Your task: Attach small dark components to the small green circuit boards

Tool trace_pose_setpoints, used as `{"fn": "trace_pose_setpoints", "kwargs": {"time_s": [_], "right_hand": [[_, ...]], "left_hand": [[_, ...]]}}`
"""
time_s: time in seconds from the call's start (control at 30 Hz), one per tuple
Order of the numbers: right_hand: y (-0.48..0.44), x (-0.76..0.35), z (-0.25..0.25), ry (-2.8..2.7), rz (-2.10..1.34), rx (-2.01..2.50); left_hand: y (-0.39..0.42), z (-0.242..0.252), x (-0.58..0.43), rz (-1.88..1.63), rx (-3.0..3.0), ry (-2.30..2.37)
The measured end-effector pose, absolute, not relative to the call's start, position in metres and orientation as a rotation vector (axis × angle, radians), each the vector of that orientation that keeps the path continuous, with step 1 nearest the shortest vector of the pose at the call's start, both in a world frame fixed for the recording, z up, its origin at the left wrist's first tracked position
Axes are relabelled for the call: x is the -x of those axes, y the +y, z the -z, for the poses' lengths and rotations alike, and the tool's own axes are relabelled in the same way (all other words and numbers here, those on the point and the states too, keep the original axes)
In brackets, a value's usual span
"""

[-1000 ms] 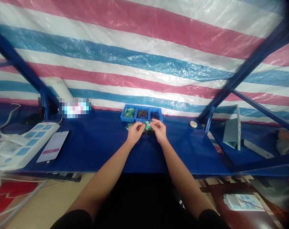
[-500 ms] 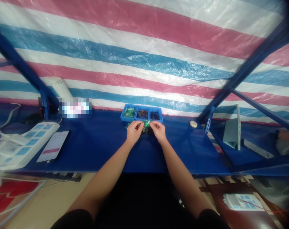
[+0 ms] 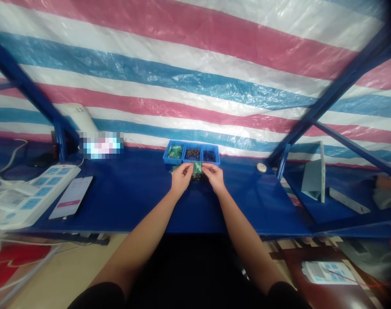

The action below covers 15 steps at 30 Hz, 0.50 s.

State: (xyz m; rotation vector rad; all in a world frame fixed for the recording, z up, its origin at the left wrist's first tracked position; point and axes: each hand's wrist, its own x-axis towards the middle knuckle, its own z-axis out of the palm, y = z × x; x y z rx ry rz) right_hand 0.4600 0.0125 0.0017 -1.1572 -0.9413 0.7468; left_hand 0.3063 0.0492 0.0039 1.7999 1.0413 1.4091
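Between my two hands is a small green packet (image 3: 197,168), pinched at its left edge by my left hand (image 3: 181,177) and at its right edge by my right hand (image 3: 214,176). Just behind them stands a blue tray (image 3: 166,159) with three compartments. Green pieces (image 3: 175,151) lie in its left compartment, small brownish metallic parts (image 3: 193,153) in the middle one, and dark parts (image 3: 209,156) in the right one. Under the packet a dark pile (image 3: 197,177) shows on the table, too small to make out and partly hidden by my hands.
On the blue table (image 3: 127,193), a phone (image 3: 71,198) and a white power strip (image 3: 37,195) lie at left. A round pale object (image 3: 261,167) and a tablet stand (image 3: 313,176) are at right. Another person's hand (image 3: 388,183) shows at the far right. Striped sheeting hangs behind.
The green packet between my fingers now shows more of its face toward the camera. My hands have barely moved.
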Motion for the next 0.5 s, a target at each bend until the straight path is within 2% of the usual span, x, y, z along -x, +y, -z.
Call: {"fn": "trace_pose_setpoints", "kwargs": {"time_s": [0.5], "right_hand": [[0.0149,-0.4594,0.0043,-0.943,-0.682,1.155]], "left_hand": [[0.0543,0.0041,-0.3080,-1.420,-1.798,1.006]]}}
